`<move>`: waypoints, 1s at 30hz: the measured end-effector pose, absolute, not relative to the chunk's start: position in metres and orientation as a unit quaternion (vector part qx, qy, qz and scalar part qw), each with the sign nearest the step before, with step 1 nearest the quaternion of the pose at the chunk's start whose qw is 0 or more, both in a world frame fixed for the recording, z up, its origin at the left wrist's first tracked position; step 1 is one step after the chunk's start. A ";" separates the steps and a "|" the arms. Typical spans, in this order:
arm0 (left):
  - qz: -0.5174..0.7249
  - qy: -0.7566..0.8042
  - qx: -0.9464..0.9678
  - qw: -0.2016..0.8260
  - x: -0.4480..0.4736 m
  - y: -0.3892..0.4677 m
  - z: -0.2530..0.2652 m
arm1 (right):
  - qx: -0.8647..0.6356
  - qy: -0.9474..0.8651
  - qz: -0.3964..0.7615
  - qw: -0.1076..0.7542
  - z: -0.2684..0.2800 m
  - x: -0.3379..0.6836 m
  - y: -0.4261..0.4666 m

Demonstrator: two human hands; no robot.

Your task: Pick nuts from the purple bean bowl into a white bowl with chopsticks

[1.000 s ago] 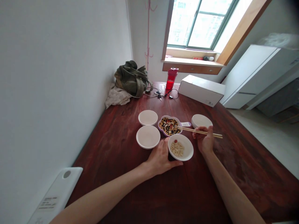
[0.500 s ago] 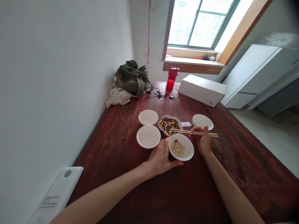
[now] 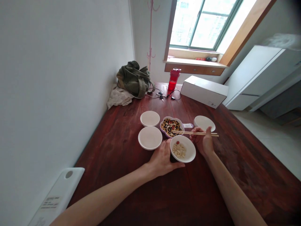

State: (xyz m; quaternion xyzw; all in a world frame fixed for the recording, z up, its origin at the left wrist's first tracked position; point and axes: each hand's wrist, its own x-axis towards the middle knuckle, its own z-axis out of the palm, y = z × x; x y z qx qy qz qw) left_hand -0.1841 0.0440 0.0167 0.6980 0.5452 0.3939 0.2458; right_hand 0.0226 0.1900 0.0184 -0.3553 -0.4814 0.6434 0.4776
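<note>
My left hand (image 3: 162, 158) is closed around the side of a white bowl (image 3: 191, 153), which tilts toward me. Inside that bowl lie pale, seed-like pieces (image 3: 179, 150) and one red piece (image 3: 177, 142). A pair of chopsticks (image 3: 188, 132) is gripped in my right hand (image 3: 204, 142), and their tips reach into the mixed beans (image 3: 169, 125). These beans fill a scalloped, purple-rimmed dish (image 3: 162, 129) with a labelled handle (image 3: 187, 125). Whether the chopstick tips pinch a bean is too small to tell.
Two white bowls (image 3: 150, 138) stand left of the dish, and another white bowl (image 3: 204, 123) is at its right. Farther back on the dark red table (image 3: 122, 138) are a green bag (image 3: 134, 78), keys (image 3: 161, 96), a red bottle (image 3: 173, 80) and a white box (image 3: 203, 91).
The chopsticks have shifted very slightly in my right hand, their tips still in the beans. My left hand and its bowl hold the same place; the whole view moves a little.
</note>
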 end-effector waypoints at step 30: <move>0.378 0.540 0.712 0.241 -0.185 0.045 0.019 | -0.358 -0.421 0.694 0.462 0.010 0.021 0.192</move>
